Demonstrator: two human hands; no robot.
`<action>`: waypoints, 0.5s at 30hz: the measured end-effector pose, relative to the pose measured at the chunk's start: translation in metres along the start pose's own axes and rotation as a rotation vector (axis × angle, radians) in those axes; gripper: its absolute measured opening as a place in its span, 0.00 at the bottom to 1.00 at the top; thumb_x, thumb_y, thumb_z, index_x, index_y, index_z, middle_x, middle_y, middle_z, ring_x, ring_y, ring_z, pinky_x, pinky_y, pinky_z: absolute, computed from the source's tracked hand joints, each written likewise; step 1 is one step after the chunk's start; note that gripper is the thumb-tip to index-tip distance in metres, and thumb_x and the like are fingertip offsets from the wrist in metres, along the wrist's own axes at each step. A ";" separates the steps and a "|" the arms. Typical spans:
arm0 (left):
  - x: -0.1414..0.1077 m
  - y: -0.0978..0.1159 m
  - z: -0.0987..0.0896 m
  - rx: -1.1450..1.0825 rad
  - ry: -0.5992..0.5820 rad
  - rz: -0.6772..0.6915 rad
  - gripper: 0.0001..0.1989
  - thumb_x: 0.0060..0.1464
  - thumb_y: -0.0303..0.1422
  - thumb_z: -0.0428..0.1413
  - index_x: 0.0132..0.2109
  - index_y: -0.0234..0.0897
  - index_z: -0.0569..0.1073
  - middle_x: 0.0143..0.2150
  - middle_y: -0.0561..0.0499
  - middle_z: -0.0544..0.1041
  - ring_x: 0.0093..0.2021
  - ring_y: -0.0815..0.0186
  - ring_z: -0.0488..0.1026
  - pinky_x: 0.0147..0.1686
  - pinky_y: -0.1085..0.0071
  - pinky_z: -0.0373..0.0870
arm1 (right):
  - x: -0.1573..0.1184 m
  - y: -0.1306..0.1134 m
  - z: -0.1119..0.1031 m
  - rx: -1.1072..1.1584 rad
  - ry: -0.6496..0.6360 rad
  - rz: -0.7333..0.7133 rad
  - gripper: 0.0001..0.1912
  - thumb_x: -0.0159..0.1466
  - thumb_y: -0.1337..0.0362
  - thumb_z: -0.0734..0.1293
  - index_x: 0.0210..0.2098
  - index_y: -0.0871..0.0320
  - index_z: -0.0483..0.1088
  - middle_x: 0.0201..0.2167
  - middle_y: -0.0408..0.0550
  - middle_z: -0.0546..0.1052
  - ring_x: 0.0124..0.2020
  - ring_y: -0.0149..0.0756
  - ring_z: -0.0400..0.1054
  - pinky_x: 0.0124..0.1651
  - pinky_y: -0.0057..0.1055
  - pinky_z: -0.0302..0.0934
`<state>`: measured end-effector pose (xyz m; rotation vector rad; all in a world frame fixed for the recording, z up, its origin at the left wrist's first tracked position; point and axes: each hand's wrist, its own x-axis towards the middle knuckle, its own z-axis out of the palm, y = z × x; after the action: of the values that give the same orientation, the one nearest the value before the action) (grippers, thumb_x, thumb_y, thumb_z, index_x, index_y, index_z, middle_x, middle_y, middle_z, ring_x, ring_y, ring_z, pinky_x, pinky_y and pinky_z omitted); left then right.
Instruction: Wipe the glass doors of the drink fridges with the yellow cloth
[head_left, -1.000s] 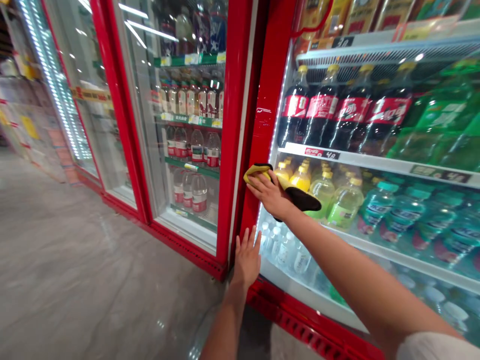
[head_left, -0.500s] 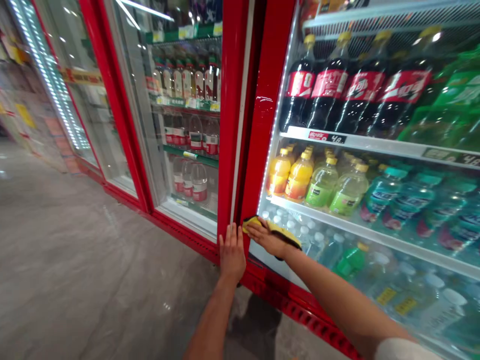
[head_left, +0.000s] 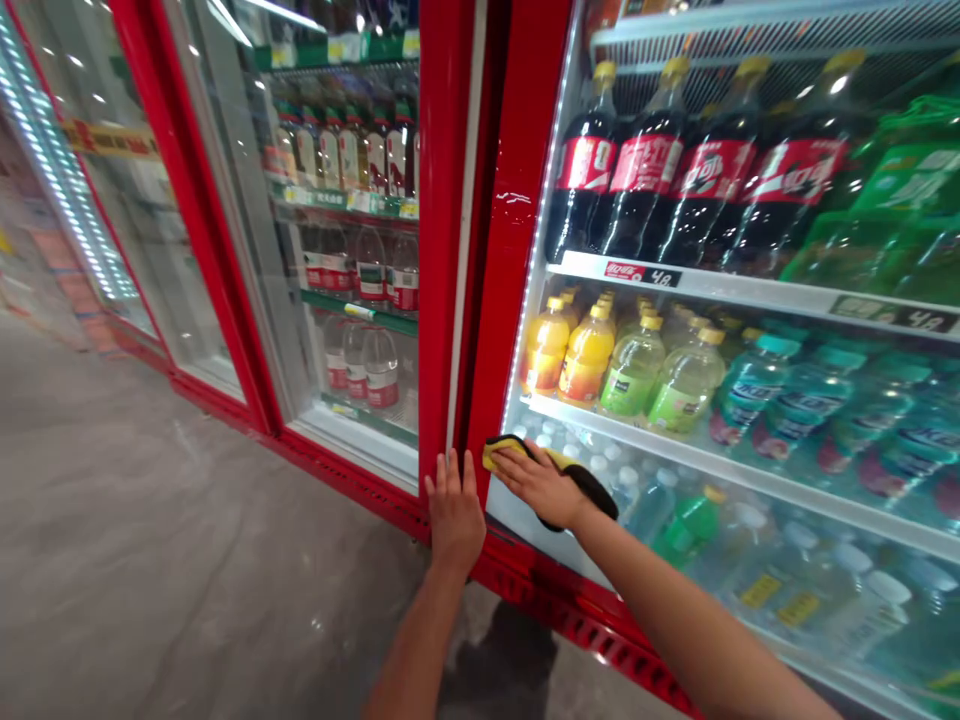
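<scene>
My left hand [head_left: 456, 515] lies with fingers spread against the lower part of the red cooler frame [head_left: 442, 250], holding nothing. Just to its right, my right hand [head_left: 546, 490] presses a yellow cloth with black edging [head_left: 596, 488] flat on the glass door at the red door frame [head_left: 510, 260]. The fingers of my right hand lie stretched over the cloth, and part of the cloth hangs out past the wrist. Behind the glass, above the right hand, stand orange and pale green drink bottles [head_left: 585, 352].
Cola bottles [head_left: 712, 165] stand on the shelf above, teal bottles [head_left: 802, 400] at the right. More glass-doored coolers with red frames run off to the left, one holding shelves of bottles [head_left: 352, 150]. A grey floor [head_left: 187, 540] spreads below, with a red base grille [head_left: 585, 620] along it.
The view has shifted, so the coolers sit farther left. The cloth's loose end has shifted, showing more of its black side near my right wrist. Both hands keep nearly the same pose.
</scene>
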<state>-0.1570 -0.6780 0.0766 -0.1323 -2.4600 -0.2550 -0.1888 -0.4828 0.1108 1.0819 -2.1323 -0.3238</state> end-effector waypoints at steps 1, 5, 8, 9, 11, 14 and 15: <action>0.001 0.001 0.002 -0.011 -0.001 0.001 0.34 0.57 0.22 0.49 0.70 0.29 0.57 0.73 0.33 0.54 0.74 0.46 0.49 0.68 0.44 0.52 | -0.001 0.009 -0.010 -0.003 -0.006 0.051 0.28 0.69 0.73 0.56 0.67 0.53 0.61 0.69 0.46 0.63 0.71 0.37 0.50 0.75 0.47 0.36; 0.007 0.008 0.009 -0.064 0.012 0.067 0.34 0.58 0.23 0.48 0.71 0.30 0.56 0.74 0.35 0.53 0.74 0.47 0.48 0.68 0.44 0.52 | -0.031 0.020 -0.037 -0.051 0.016 0.375 0.32 0.69 0.74 0.56 0.71 0.50 0.54 0.72 0.48 0.58 0.73 0.42 0.45 0.74 0.54 0.33; 0.009 0.016 0.012 -0.081 0.056 0.114 0.34 0.59 0.22 0.46 0.72 0.31 0.54 0.74 0.37 0.52 0.75 0.49 0.46 0.69 0.45 0.52 | -0.056 -0.007 -0.016 0.006 -0.024 0.334 0.35 0.66 0.78 0.55 0.70 0.54 0.55 0.70 0.50 0.60 0.72 0.41 0.49 0.73 0.50 0.39; 0.010 0.018 0.013 -0.084 0.069 0.119 0.33 0.59 0.22 0.46 0.72 0.31 0.55 0.74 0.38 0.52 0.75 0.50 0.46 0.69 0.45 0.52 | -0.059 -0.015 -0.006 0.048 -0.044 0.268 0.34 0.65 0.78 0.55 0.69 0.55 0.57 0.70 0.49 0.62 0.71 0.40 0.51 0.73 0.47 0.42; 0.011 0.023 0.015 -0.091 0.084 0.123 0.33 0.59 0.22 0.45 0.71 0.31 0.56 0.74 0.37 0.53 0.74 0.49 0.46 0.68 0.45 0.53 | -0.055 -0.019 0.005 0.119 -0.070 0.125 0.30 0.67 0.76 0.54 0.67 0.56 0.62 0.68 0.47 0.65 0.70 0.36 0.54 0.72 0.41 0.45; 0.013 0.031 0.016 -0.116 0.100 0.115 0.33 0.59 0.21 0.46 0.71 0.30 0.56 0.74 0.35 0.51 0.74 0.47 0.46 0.68 0.44 0.53 | -0.044 0.005 -0.015 0.093 -0.034 0.109 0.27 0.70 0.73 0.54 0.66 0.53 0.63 0.68 0.44 0.66 0.70 0.35 0.53 0.73 0.42 0.41; 0.014 0.035 0.016 -0.133 0.101 0.124 0.34 0.59 0.21 0.46 0.72 0.31 0.55 0.74 0.35 0.51 0.74 0.47 0.46 0.68 0.43 0.53 | -0.046 0.017 -0.030 0.047 -0.006 0.182 0.28 0.70 0.73 0.54 0.67 0.52 0.62 0.69 0.45 0.64 0.71 0.36 0.51 0.74 0.45 0.38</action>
<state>-0.1718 -0.6401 0.0785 -0.3196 -2.3245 -0.3620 -0.1605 -0.4336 0.1186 0.9049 -2.2345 -0.1926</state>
